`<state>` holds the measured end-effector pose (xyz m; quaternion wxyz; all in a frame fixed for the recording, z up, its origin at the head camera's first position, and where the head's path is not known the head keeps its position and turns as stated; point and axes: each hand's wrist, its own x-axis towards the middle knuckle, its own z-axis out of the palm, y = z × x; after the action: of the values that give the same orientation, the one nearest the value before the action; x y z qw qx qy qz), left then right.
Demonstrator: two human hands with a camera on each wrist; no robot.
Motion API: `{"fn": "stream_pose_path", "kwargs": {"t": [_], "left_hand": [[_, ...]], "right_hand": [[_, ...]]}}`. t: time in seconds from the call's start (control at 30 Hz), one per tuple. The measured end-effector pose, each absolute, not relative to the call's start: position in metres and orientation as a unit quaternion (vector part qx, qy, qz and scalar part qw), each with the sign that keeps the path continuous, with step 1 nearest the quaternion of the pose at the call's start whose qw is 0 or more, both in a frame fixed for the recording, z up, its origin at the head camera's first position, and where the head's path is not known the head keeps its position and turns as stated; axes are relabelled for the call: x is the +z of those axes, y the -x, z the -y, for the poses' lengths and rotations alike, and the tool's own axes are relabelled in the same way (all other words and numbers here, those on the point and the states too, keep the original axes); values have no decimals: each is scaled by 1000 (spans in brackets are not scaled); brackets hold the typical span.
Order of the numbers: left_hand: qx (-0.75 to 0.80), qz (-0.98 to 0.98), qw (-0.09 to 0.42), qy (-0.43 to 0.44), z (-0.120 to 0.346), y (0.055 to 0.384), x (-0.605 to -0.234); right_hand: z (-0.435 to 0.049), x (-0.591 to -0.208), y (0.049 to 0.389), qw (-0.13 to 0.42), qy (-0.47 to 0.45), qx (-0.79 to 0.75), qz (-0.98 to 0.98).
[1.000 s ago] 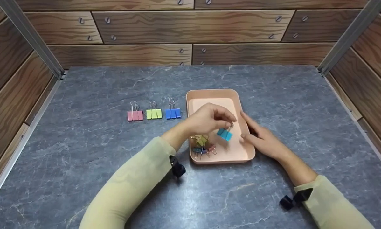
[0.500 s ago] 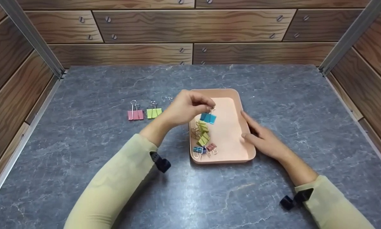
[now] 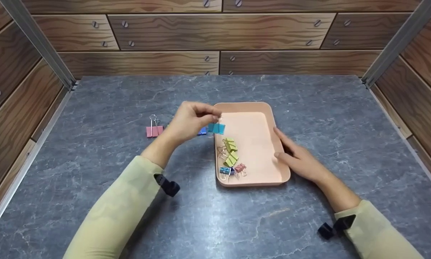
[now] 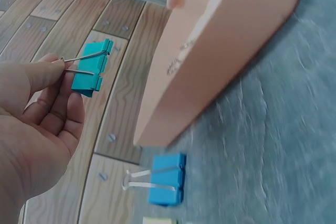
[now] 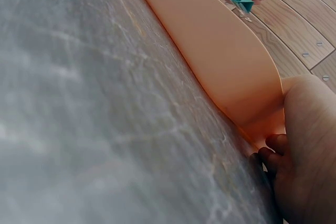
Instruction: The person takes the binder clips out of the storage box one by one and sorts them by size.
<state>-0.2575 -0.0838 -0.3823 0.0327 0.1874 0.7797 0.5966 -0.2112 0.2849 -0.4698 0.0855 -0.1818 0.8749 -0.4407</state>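
Note:
My left hand (image 3: 190, 120) pinches a turquoise binder clip (image 3: 217, 128) by its wire handles, holding it up over the left rim of the peach tray (image 3: 260, 144). In the left wrist view the same binder clip (image 4: 90, 67) hangs from thumb and fingertips, its body pointing away from the hand. My right hand (image 3: 303, 160) grips the tray's right wall, thumb at the rim and fingers along the outside. Inside the tray, along its left side, lie green binder clips (image 3: 231, 158), a pink one (image 3: 240, 168) and blue ones (image 3: 226, 170).
Left of the tray a pink binder clip (image 3: 154, 131) and a blue binder clip (image 3: 202, 131) stand in a row on the grey marbled table (image 3: 93, 151). My left hand mostly hides the green one between them. Wood-patterned walls (image 3: 215, 32) enclose the table's back and sides.
My left hand has carried the turquoise clip left, from over the tray's middle to its left rim, uncovering the green clips inside. The right hand stays at the tray.

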Motion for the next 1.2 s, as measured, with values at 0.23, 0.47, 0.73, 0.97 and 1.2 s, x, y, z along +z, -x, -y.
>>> {"fn": "stream_pose_path", "kwargs": {"t": [0.23,0.47,0.73,0.97,1.2], "left_hand": [[587,-795,29,-149,104,256,-394],[579,-805,22,-126,120,253,-405],[569,-813,12,-122,127,253,-419],[562,-819,30,-111,132,247,-428],[563,-818,37,-112,135,244,-436]], "right_hand": [[-284,-471,212,84,185,-442,-874],[-284,-471,212,85,188,-446,-871],[-285,-470,212,85,185,-444,-873],[-285,-472,213,85,183,-449,-870],[-286,-472,213,84,183,-447,-872]]}}
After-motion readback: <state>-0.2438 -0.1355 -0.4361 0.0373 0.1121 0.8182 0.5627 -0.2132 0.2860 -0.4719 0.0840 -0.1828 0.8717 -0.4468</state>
